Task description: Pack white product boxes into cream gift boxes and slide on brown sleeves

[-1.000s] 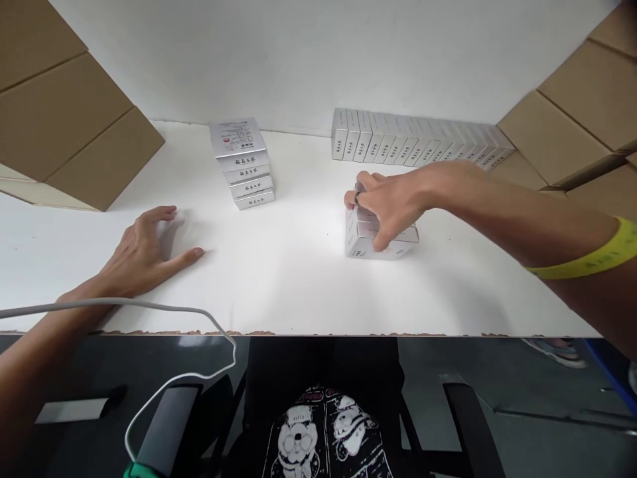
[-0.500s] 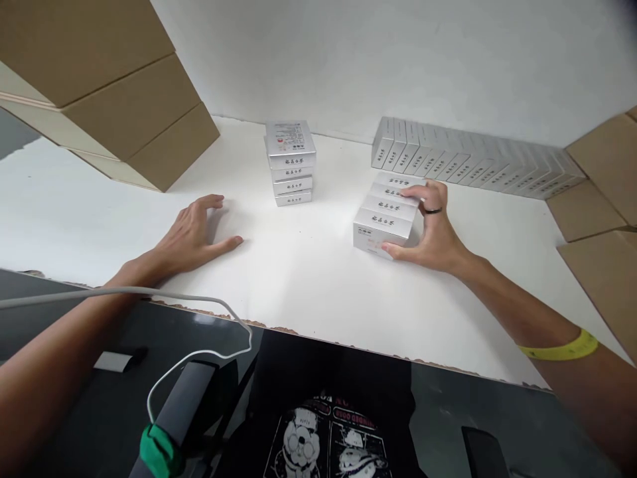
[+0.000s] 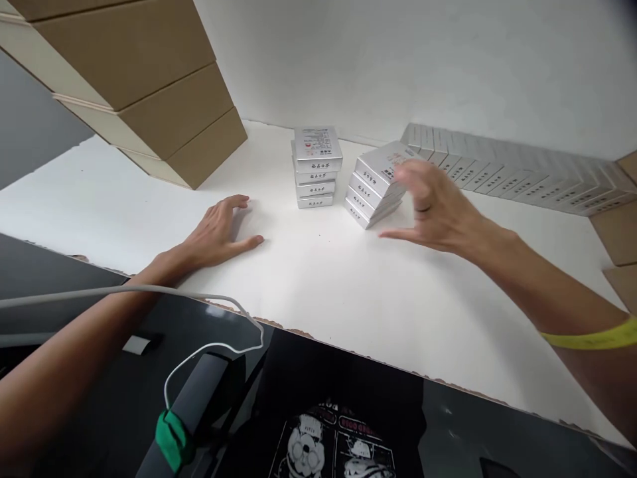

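Note:
My right hand (image 3: 432,206) is just right of a stack of several small silver-white boxes (image 3: 371,189). Its fingers and thumb are spread apart, slightly blurred, with the fingertips close to the top box's right edge; whether they touch it I cannot tell. The boxes lie flat on one another, and the stack leans a little and is turned at an angle. To its left stands a second stack of similar boxes (image 3: 317,166). My left hand (image 3: 212,232) rests open on the white table (image 3: 308,285), thumb and fingers apart, holding nothing.
A long row of upright silver-white boxes (image 3: 512,169) runs along the wall at right. Large cardboard boxes (image 3: 174,99) are piled at back left, with more cardboard (image 3: 617,226) at the right edge. A white cable (image 3: 213,292) hangs across my left forearm.
The boxes by my right hand stood on edge in its grip; now they lie flat as a stack beside the other, and the hand has opened. The view has shifted slightly. My left hand stays put.

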Motion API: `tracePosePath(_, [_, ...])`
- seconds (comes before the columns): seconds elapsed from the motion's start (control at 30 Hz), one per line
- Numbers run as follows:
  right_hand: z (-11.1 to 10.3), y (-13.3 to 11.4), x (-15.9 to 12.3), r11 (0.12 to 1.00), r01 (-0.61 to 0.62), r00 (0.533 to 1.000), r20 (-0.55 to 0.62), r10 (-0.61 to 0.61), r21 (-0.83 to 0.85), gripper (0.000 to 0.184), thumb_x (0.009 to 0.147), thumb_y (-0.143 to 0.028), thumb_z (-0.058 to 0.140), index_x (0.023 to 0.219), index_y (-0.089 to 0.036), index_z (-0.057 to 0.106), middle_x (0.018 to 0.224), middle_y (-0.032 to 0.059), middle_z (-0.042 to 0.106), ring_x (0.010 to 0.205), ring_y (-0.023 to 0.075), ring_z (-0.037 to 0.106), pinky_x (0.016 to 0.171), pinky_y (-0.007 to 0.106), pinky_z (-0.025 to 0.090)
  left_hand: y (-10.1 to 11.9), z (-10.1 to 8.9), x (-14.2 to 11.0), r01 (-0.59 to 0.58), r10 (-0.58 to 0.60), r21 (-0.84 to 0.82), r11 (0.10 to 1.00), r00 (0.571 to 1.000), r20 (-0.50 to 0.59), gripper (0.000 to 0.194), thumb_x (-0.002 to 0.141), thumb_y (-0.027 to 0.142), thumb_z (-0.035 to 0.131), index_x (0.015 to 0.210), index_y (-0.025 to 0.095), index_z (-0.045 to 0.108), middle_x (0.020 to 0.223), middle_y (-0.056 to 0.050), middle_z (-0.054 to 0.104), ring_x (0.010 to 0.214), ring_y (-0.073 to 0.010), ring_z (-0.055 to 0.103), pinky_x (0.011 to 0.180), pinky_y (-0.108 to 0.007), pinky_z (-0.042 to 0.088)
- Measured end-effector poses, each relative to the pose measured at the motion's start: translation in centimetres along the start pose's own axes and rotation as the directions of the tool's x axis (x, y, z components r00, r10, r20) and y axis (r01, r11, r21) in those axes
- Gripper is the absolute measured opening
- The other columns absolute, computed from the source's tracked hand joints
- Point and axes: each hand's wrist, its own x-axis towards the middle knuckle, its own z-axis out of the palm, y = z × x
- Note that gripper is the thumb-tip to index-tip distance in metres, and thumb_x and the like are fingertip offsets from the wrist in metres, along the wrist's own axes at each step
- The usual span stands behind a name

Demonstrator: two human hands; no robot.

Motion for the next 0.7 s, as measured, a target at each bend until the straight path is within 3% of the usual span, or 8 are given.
tracePosePath(0.13, [-4.4, -0.7, 0.6, 0.992, -0.102, 0.994, -0.052, 0.099, -0.069, 0.074, 0.082, -0.059, 0.078, 0.144, -0.036, 0.044, 0.162, 0.0066, 0.035, 0.154, 0.0405, 0.025, 0.129, 0.068, -0.003, 0.3, -0.2, 0.2, 0.010, -0.010, 0.011, 1.000, 1.000, 0.022, 0.087, 0.084, 0.076, 0.057, 0.148, 0.022, 0.033, 0.152, -0.018, 0.045, 0.140, -0.0406, 0.045, 0.118, -0.060, 0.036])
tracePosePath(0.2, [-5.7, -1.4, 0.3, 0.982, -0.178, 0.982, -0.070, 0.173, -0.060, 0.071, 0.087, -0.057, 0.072, 0.147, -0.033, 0.043, 0.159, 0.0085, 0.039, 0.150, 0.0422, 0.032, 0.126, 0.073, 0.016, 0.4, -0.4, 0.3, 0.015, -0.015, 0.017, 1.000, 1.000, 0.021, 0.087, 0.084, 0.077, 0.056, 0.148, 0.022, 0.034, 0.152, -0.018, 0.046, 0.140, -0.0403, 0.046, 0.118, -0.059, 0.037])
tracePosePath(0.3, [-5.3, -3.6, -3.3, 0.972, -0.236, 0.972, -0.004, 0.236, -0.007, 0.054, 0.096, -0.058, 0.058, 0.139, -0.026, 0.053, 0.139, 0.0118, 0.059, 0.131, 0.0412, 0.055, 0.109, 0.072, 0.045, 0.6, -0.7, 0.2, 0.040, -0.041, 0.026, 0.999, 0.998, 0.039, 0.085, 0.084, 0.077, 0.054, 0.146, 0.021, 0.036, 0.152, -0.017, 0.047, 0.139, -0.0403, 0.047, 0.117, -0.059, 0.039])
tracePosePath(0.4, [-3.5, -7.0, -9.8, 0.974, -0.192, 0.960, 0.228, 0.160, 0.124, 0.036, 0.101, -0.053, 0.053, 0.123, -0.028, 0.065, 0.118, 0.0069, 0.071, 0.111, 0.0314, 0.067, 0.091, 0.057, 0.060, 0.8, -1.0, 0.1, 0.064, -0.065, 0.024, 0.998, 0.996, 0.055, 0.082, 0.086, 0.075, 0.053, 0.144, 0.018, 0.038, 0.152, -0.018, 0.047, 0.139, -0.0404, 0.047, 0.117, -0.059, 0.038])
tracePosePath(0.5, [-2.6, -9.6, -15.2, 0.947, -0.244, 0.926, 0.341, 0.163, 0.209, 0.019, 0.100, -0.045, 0.058, 0.112, -0.032, 0.067, 0.109, 0.0015, 0.073, 0.106, 0.0265, 0.069, 0.086, 0.049, 0.062, 1.0, -1.0, 0.2, 0.066, -0.069, 0.051, 0.996, 0.996, 0.057, 0.081, 0.087, 0.074, 0.051, 0.142, 0.014, 0.042, 0.152, -0.019, 0.047, 0.138, -0.0411, 0.047, 0.117, -0.059, 0.038])
tracePosePath(0.6, [-2.7, -9.6, -15.7, 0.952, -0.250, 0.959, 0.179, 0.219, 0.174, 0.016, 0.100, -0.042, 0.059, 0.113, -0.034, 0.063, 0.110, 0.0005, 0.072, 0.109, 0.0280, 0.068, 0.101, 0.058, 0.056, 1.0, -0.8, 0.6, 0.026, -0.030, 0.084, 0.996, 0.999, 0.044, 0.077, 0.088, 0.074, 0.049, 0.135, 0.013, 0.049, 0.152, -0.020, 0.048, 0.140, -0.0405, 0.045, 0.119, -0.059, 0.035])
tracePosePath(0.67, [-2.8, -8.3, -12.8, 0.932, -0.326, 0.944, -0.001, 0.330, 0.159, 0.029, 0.097, -0.050, 0.063, 0.120, -0.033, 0.058, 0.122, 0.0050, 0.068, 0.119, 0.0321, 0.064, 0.106, 0.063, 0.052, 1.0, -0.7, 0.8, 0.008, -0.011, 0.090, 0.996, 0.999, 0.034, 0.072, 0.088, 0.073, 0.047, 0.129, 0.014, 0.052, 0.152, -0.019, 0.049, 0.142, -0.0390, 0.044, 0.120, -0.058, 0.034])
tracePosePath(0.7, [-2.7, -7.3, -10.7, 0.902, -0.393, 0.909, -0.073, 0.411, 0.177, 0.045, 0.092, -0.057, 0.068, 0.127, -0.032, 0.054, 0.133, 0.0084, 0.061, 0.127, 0.0345, 0.059, 0.108, 0.063, 0.051, 0.9, -0.6, 0.9, 0.007, -0.010, 0.089, 0.996, 0.999, 0.031, 0.071, 0.089, 0.073, 0.047, 0.128, 0.014, 0.053, 0.152, -0.018, 0.049, 0.142, -0.0385, 0.044, 0.120, -0.058, 0.034])
